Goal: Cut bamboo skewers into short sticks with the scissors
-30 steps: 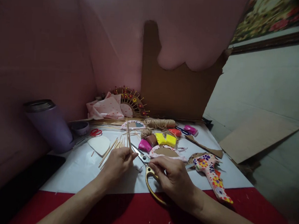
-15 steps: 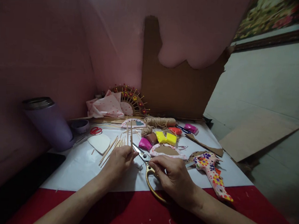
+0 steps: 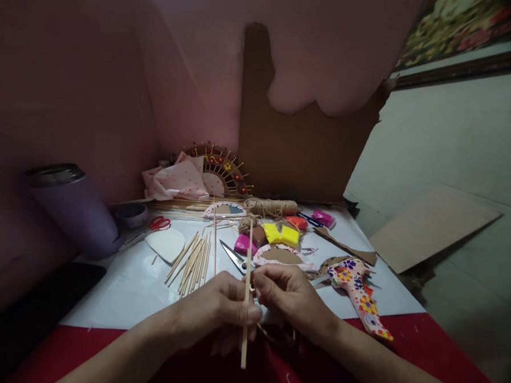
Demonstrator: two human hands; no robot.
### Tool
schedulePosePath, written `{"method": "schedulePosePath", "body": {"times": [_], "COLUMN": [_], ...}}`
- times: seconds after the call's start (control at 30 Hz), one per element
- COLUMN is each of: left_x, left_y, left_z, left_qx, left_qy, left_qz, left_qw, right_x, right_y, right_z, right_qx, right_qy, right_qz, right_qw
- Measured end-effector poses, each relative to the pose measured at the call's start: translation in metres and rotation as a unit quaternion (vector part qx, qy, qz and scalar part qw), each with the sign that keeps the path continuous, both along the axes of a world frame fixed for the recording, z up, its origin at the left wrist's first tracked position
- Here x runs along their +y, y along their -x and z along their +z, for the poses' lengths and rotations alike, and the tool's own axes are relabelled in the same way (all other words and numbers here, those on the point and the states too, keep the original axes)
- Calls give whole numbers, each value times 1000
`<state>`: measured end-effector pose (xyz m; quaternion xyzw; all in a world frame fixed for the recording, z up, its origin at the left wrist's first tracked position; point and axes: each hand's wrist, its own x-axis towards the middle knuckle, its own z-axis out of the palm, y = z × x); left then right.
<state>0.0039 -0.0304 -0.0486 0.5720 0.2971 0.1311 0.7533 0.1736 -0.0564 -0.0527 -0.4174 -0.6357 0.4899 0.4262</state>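
Note:
Thin bamboo sticks point(image 3: 249, 260) stand nearly upright in front of me, one reaching higher than the other. My left hand point(image 3: 228, 307) pinches them low down between thumb and fingers. Fingertips of my right hand point(image 3: 290, 293) are closed at the sticks, just above the left thumb. Scissors point(image 3: 234, 258) with gold handles lie under and behind my hands, their grip partly hidden. A loose pile of cut bamboo sticks point(image 3: 196, 262) lies to the left, with one long stick point(image 3: 214, 241) beside it.
A purple tumbler point(image 3: 74, 210) stands at the left, near a white cutout point(image 3: 165, 244) and small red scissors point(image 3: 160, 223). Behind my hands are clay packets point(image 3: 289, 236), twine point(image 3: 276, 207) and a fabric-edged cardboard piece point(image 3: 282, 256). A flowered glue gun point(image 3: 357, 288) lies right.
My right hand has left the scissors' handles and come to the sticks. My left hand has moved right and nearer, bringing the sticks in front of the scissors.

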Motion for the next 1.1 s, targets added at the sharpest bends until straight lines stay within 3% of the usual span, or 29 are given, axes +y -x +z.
{"method": "schedulePosePath", "body": {"times": [0.13,0.23,0.33,0.57,1.1], "left_x": [-6,-6,-5,-5,-3], "left_y": [-6,-8,-7,-4,-6], "left_z": [-3,-5,-7,-5,-9], "left_qx": [15,2,-43,-139,-140], "left_qy": [-10,-3,31,168,172], "left_qz": [-34,-14,-2,-60,-57], "left_qw": [999,1000,999,974,973], "right_x": [-1,1,6,22,21], "right_y": [2,0,-5,-17,-15], "right_z": [0,-2,-2,5,6], "right_qx": [91,119,137,227,234], "right_qy": [104,144,141,165,161], "right_qz": [51,37,12,-62,-86], "right_qw": [989,982,980,958,955]}}
